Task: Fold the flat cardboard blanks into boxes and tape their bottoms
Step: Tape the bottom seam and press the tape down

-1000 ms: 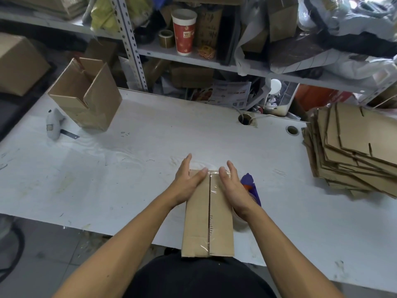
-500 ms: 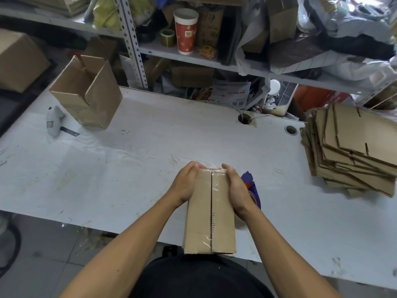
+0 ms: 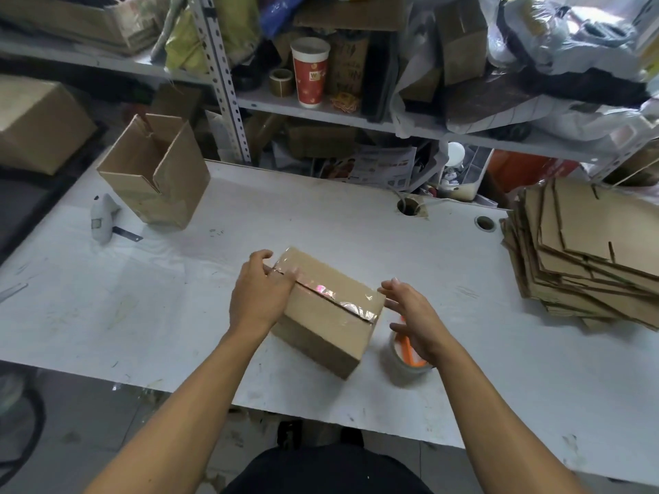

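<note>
- The taped box (image 3: pixel 328 308), held square to the body half a second ago, is now seen turned aslant, its taped seam running from ten o'clock to four o'clock, at the middle of the white table (image 3: pixel 142 297).
- The box's near-left end is gripped by the left hand (image 3: pixel 262 295), fingers curled over the top edge.
- The right hand (image 3: pixel 410 315), earlier clasped on the box, is now held apart from it with fingers spread (nothing is grasped).
- A tape roll (image 3: pixel 404 361) is partly hidden beneath that hand.
- A stack of flat blanks (image 3: pixel 588 258) lies at three o'clock.
- An open box (image 3: pixel 157 176) and a white tool (image 3: pixel 101 217) are found at ten o'clock.
- Cluttered shelving (image 3: pixel 321 112), with a red paper cup (image 3: pixel 309 76), is seen at twelve o'clock.
</note>
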